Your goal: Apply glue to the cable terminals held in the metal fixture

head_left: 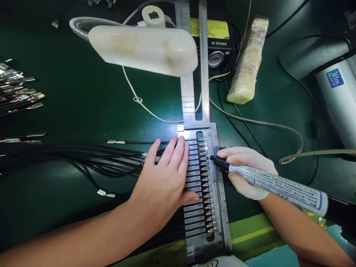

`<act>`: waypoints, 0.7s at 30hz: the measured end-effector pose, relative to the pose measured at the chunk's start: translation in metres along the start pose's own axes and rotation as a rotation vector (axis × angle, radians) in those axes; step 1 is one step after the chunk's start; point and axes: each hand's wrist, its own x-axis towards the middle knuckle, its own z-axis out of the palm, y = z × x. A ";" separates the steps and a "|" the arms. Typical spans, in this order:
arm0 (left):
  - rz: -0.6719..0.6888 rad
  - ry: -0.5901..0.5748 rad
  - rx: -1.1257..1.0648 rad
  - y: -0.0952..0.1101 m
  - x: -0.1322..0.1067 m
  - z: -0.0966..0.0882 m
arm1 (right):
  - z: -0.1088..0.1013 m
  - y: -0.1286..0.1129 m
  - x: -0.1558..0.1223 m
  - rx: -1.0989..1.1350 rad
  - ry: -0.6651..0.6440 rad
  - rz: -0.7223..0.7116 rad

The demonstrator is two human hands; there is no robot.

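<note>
My left hand (164, 174) lies flat with its fingers stretched out, pressing on the black cables (83, 157) and the left side of a metal fixture (221, 200). The fixture holds a column of several cable connectors (205, 178) with coloured wire ends. My right hand (247, 170), in a white glove, grips a syringe-like dispenser (275, 185) with a white printed label. Its black tip touches a connector near the top of the column.
A white gooseneck lamp (144, 48) hangs over the fixture's metal rail (191, 85). Behind stand a black box with a pressure gauge (216, 59), a wrapped roll (249, 63) and a grey device labelled 365nm (338, 96). More metal-tipped cables (19, 89) lie at left.
</note>
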 end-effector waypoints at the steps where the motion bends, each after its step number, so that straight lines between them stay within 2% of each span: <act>1: 0.001 -0.002 0.001 0.000 0.000 0.000 | 0.000 0.000 0.000 0.003 -0.003 -0.003; 21: 0.007 0.016 -0.003 -0.001 -0.001 0.000 | -0.002 0.002 -0.002 0.022 -0.021 -0.015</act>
